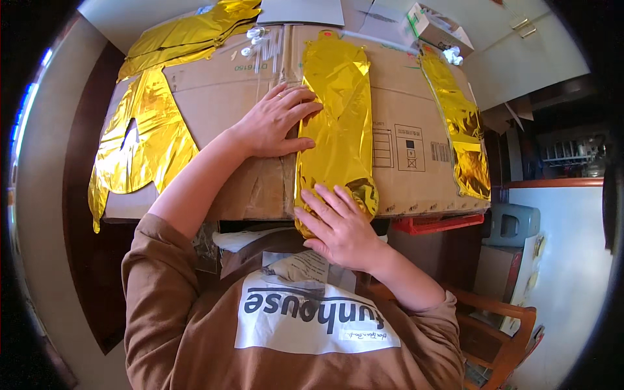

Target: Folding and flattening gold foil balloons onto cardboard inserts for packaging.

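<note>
The gold foil balloon (335,123) lies flat down the middle of the flattened cardboard box (221,97), its lower end hanging just over the near edge of the cardboard. Left hand (276,120) is spread flat, palm down, fingertips pressing the balloon's left side about halfway up; nothing is gripped there, it is pure pinning. Right hand (338,227) sits open too, fingers fanned over the balloon's bottom end at the near edge, pushing rather than clasping. Looks like flattening work, squeezing the foil smooth. To do it well, I'd say keep that left palm as the anchor and stroke with the right in one direction only, so creases don't fold back on themselves. Foil wrinkles easily and the overhanging end has no support, so pressure there should stay light. Another gold foil strip (461,123) lies along the right edge of the cardboard, and a bigger crumpled gold foil sheet (146,130) drapes over the left edge, both well apart from the hands.
</note>
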`<state>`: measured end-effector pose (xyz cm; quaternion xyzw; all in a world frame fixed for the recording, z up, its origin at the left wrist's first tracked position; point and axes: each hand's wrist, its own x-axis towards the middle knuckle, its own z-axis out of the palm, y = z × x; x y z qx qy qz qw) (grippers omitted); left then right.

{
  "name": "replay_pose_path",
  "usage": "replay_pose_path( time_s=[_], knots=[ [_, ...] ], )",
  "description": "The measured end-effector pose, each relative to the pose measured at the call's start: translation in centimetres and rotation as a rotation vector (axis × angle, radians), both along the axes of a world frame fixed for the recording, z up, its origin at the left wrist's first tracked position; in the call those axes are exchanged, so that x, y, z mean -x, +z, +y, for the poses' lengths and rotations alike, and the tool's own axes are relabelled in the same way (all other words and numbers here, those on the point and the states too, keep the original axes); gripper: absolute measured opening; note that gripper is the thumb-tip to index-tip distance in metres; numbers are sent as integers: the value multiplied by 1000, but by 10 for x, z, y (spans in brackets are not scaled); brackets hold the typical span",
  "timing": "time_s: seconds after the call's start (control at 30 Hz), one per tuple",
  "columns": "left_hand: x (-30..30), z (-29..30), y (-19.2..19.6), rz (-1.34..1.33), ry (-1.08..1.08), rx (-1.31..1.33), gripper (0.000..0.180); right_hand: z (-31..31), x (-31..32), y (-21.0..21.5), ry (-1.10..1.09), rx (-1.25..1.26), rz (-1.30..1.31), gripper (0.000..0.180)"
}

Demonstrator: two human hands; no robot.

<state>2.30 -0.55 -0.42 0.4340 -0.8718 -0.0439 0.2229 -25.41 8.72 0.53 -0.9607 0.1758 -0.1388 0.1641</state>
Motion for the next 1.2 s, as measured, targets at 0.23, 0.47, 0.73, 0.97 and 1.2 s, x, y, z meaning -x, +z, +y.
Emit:
replay_pose_path(
  time_s=[0.23, 0.47, 0.73, 0.97, 1.2],
  knots=[
    [-2, 1, 0, -1, 17, -16, 69, -50, 41, 11, -399, -87, -320, 25],
    [-1, 0, 2, 20, 4, -18, 65, -100, 59, 5, -426, -155, -258, 24],
    [6, 12, 14, -15, 73, 34, 65, -120, 41, -1, -290, 97, -93, 34],
    [12, 38, 8, -44, 22, -35, 62, -120, 41, -9, -285, 116, -77, 37],
    [13, 36, 8, -50, -6, -80, 66, -125, 47, -11, -289, 122, -58, 39]
  ],
)
